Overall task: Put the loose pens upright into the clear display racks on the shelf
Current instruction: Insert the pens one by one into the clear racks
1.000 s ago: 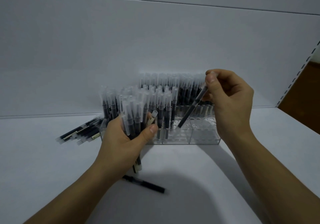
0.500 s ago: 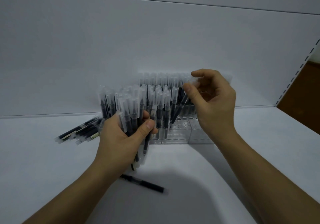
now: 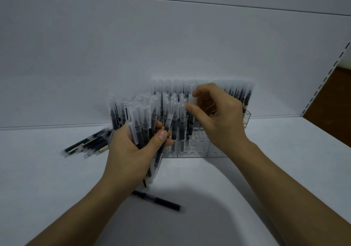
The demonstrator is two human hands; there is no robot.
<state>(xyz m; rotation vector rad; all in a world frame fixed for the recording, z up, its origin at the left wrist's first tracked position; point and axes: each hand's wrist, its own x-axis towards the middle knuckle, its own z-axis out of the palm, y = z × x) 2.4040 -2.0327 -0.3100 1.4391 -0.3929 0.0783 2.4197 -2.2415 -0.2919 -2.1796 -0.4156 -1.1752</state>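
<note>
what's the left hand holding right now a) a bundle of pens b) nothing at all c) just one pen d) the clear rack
a: the left hand grips a bundle of pens fanned upright, while the right hand pinches the cap of a single pen standing in the clear rack.

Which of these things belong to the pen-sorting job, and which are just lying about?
Job: bunch of pens being held, pinched pen at the rack, clear racks, pile of pens, single pen in front.
Just there: back wall, slotted post, brown floor.
</note>
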